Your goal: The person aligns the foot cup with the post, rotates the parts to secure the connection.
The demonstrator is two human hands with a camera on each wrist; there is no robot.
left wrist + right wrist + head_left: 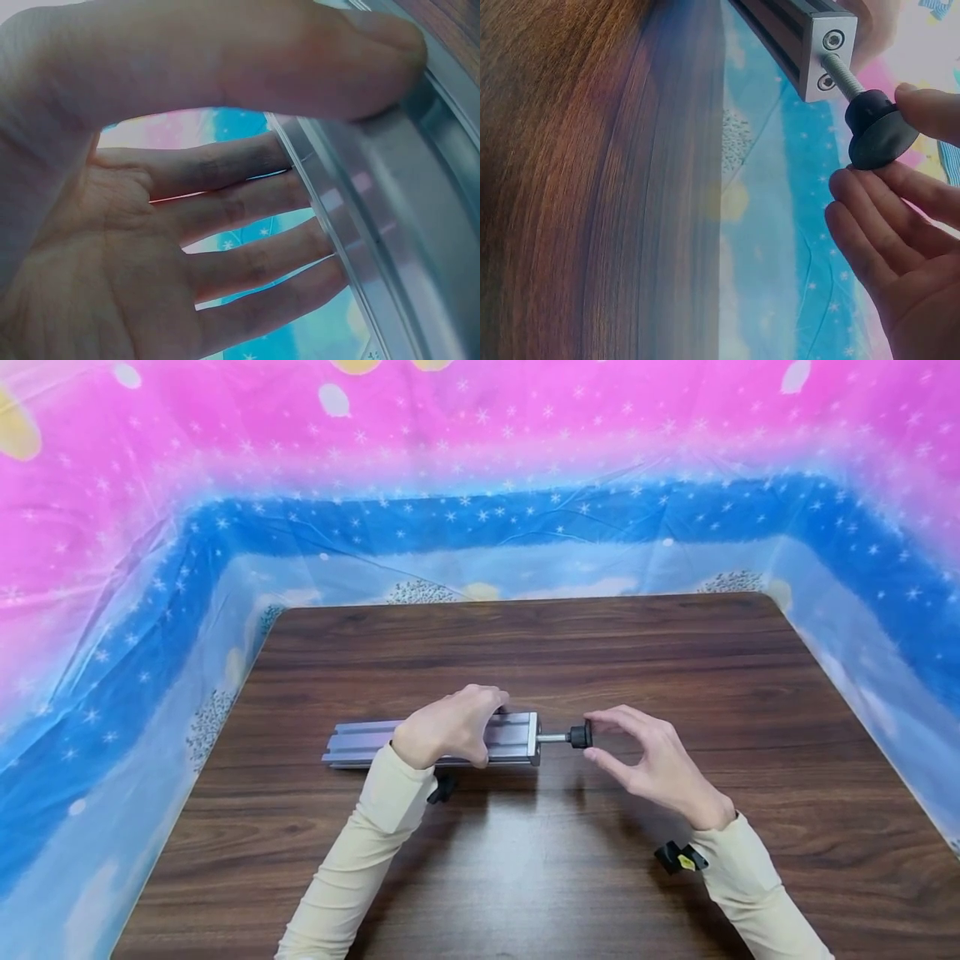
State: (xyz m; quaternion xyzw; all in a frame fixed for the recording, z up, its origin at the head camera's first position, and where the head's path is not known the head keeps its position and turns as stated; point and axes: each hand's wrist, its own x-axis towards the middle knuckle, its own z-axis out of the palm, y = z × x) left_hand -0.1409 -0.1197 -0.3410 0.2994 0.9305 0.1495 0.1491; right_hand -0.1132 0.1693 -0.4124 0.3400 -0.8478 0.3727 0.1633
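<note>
An aluminium extrusion profile (360,745) with lengthwise grooves lies crosswise in front of me in the head view. My left hand (453,727) grips it near its right end, thumb on the near side and fingers over the far side. From the profile's end plate (810,79), which carries two socket screws, sticks out a threaded rod (844,79). At the rod's tip sits a black round leveling foot (885,139). Thumb and fingertips of my right hand (652,760) pinch the foot's rim. The left wrist view shows the left thumb (300,60) pressed along the grooved metal.
Everything is over a dark brown wood-grain table (525,652). A pink and blue patterned cloth (480,518) stands as walls around its back and sides. Small black devices (681,857) sit at both wrists, by the cream sleeves (750,877).
</note>
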